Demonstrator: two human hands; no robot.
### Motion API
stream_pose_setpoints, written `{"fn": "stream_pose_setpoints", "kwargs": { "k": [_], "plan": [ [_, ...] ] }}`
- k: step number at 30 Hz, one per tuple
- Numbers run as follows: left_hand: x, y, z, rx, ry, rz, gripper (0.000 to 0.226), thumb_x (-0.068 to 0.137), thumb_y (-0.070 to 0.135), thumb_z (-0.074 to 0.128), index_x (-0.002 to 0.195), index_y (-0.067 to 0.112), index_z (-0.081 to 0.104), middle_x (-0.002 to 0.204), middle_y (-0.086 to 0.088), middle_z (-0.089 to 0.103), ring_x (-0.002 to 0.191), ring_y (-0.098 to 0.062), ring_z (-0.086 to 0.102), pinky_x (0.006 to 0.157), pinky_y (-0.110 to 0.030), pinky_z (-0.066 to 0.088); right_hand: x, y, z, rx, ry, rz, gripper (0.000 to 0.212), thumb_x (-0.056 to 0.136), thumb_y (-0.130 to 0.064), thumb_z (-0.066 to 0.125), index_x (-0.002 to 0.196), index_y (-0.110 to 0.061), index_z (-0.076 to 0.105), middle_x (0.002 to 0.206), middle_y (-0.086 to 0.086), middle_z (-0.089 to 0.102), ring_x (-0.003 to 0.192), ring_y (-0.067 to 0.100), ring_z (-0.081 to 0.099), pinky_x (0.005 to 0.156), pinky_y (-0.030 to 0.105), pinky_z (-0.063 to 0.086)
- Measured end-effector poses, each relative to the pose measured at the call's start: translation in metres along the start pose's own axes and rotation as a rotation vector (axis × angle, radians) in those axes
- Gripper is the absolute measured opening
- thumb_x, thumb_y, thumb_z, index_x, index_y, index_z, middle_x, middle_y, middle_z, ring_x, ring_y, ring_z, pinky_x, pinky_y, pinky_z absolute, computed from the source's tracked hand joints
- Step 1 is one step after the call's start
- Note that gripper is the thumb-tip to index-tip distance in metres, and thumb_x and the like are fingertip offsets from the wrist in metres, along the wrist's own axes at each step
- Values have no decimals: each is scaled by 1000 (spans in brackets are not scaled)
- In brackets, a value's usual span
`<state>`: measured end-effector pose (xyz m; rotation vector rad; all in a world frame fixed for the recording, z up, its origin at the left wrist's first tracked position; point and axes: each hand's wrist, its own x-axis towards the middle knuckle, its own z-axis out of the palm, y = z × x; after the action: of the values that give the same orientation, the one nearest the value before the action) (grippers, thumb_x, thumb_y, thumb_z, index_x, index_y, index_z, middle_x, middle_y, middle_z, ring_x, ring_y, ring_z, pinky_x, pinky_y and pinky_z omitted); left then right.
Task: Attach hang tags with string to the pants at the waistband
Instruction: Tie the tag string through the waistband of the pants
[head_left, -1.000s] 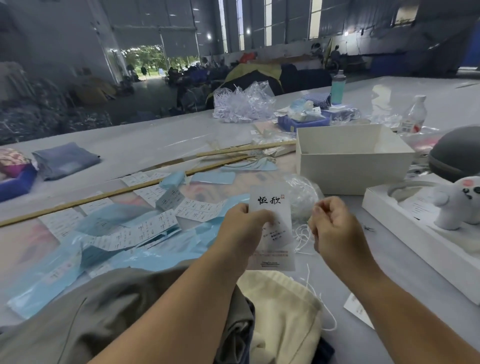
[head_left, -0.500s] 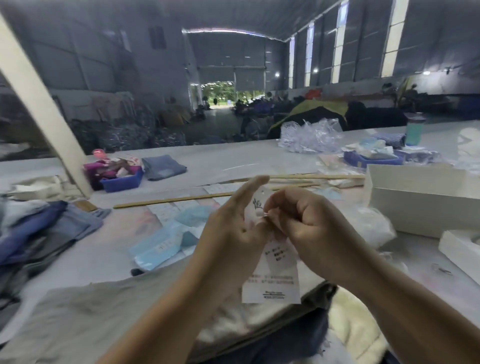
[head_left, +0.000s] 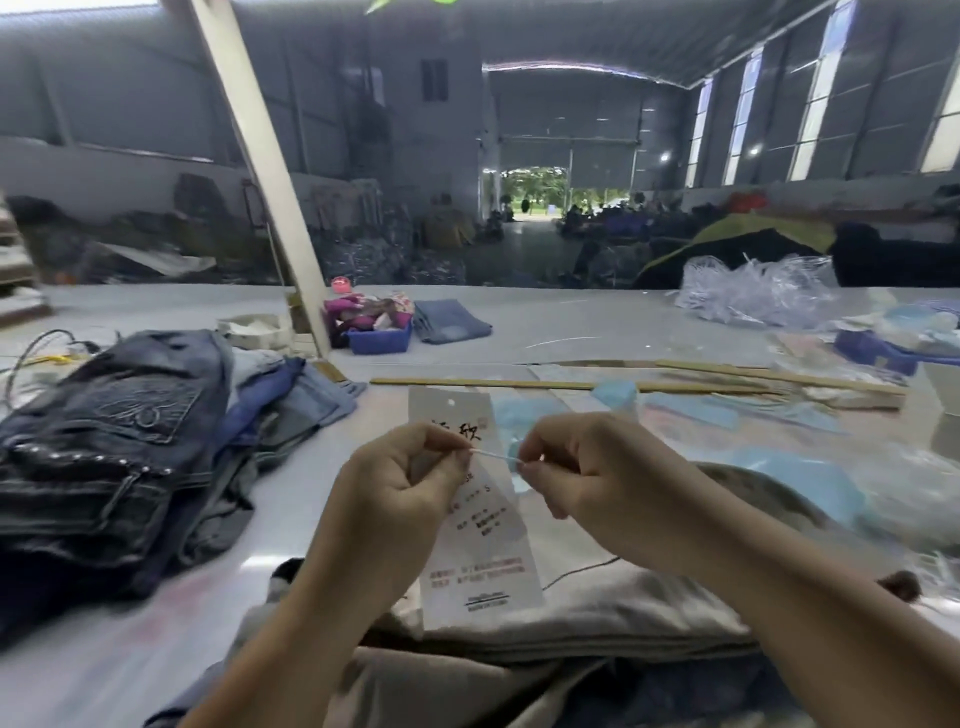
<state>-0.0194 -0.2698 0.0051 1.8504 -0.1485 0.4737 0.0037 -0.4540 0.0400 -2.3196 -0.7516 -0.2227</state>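
Observation:
A long white hang tag (head_left: 480, 540) with black and red print hangs upright in front of me, a small hole near its top edge. My left hand (head_left: 400, 486) pinches the tag and one end of a thin white string (head_left: 493, 455). My right hand (head_left: 576, 470) pinches the other end, so the short string is stretched level between the two hands. Below them lie folded beige and grey pants (head_left: 587, 618) at the table's near edge.
A heap of dark jeans (head_left: 119, 447) lies at the left. A slanted white post (head_left: 260, 171) rises behind it, beside a blue bin (head_left: 379, 340) and folded denim (head_left: 452, 321). Wooden sticks (head_left: 571, 385), blue bags (head_left: 810, 478) and clear plastic (head_left: 763, 291) cover the right side.
The view has swung left and up. My hands, pressed together at the tag's top half a second ago, have drawn apart, and a short string now stretches between them.

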Motion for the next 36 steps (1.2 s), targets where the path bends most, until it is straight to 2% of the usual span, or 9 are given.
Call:
{"fn": "stream_pose_setpoints", "kwargs": {
  "k": [4,7,11,17,21,24,27,31,36],
  "plan": [
    [-6,-12,-27,61,18,-54,25,91,18,66,79,40,70,75,15,73,60,-6,70,44,-16,47,13,-6,14,-434,48,-69,18,98,-21,54,93,-25,72,87,-11,60,80,6,54,63,20,40],
    [-16,-17,-38,86,0,-77,25,92,19,65,79,40,69,70,9,72,57,-9,69,44,-17,46,22,-15,25,-587,157,-68,18,96,-19,53,96,-23,71,88,-1,68,76,20,59,62,30,48],
    [-29,-22,-45,107,-42,-119,22,91,23,66,78,40,70,71,12,70,59,-7,68,47,-17,45,34,-26,39,-27,163,27,19,94,-13,57,82,-17,71,69,-7,66,61,9,61,53,22,50],
    [-47,-35,-45,125,-64,-163,15,91,32,66,82,43,69,77,13,71,66,-6,69,55,-20,50,40,-47,66,1083,213,224,23,88,-1,64,69,-12,73,69,13,69,63,22,68,61,31,59],
    [-53,-39,-47,-8,-29,-176,21,84,36,67,98,50,63,90,5,72,76,-13,72,67,-38,60,45,-51,78,1390,101,386,13,91,4,55,90,-6,63,64,11,64,44,12,54,43,24,48],
    [-54,-42,-49,-44,-8,-178,55,76,42,64,116,70,38,100,5,73,88,-16,72,77,-46,59,44,-48,79,1235,-88,434,22,94,6,50,113,-4,54,74,14,70,39,9,45,37,22,40],
    [-51,-49,-49,-97,16,-224,86,75,35,65,142,60,17,98,4,75,90,-17,72,80,-47,59,41,-46,79,966,-202,374,23,92,9,48,105,-2,64,84,16,74,39,10,46,38,23,42],
    [-47,-51,-49,-130,33,-203,43,72,24,62,109,46,58,93,0,75,84,-21,73,75,-52,59,39,-49,80,773,-201,315,22,89,8,54,82,-4,71,72,13,71,40,10,42,38,22,36],
    [-41,-46,-49,-201,18,-221,17,78,36,59,90,31,70,87,-4,75,79,-25,74,72,-51,60,36,-50,79,641,-207,220,19,93,-15,64,76,-7,69,53,-3,56,38,1,44,39,13,32]
  ]
}}
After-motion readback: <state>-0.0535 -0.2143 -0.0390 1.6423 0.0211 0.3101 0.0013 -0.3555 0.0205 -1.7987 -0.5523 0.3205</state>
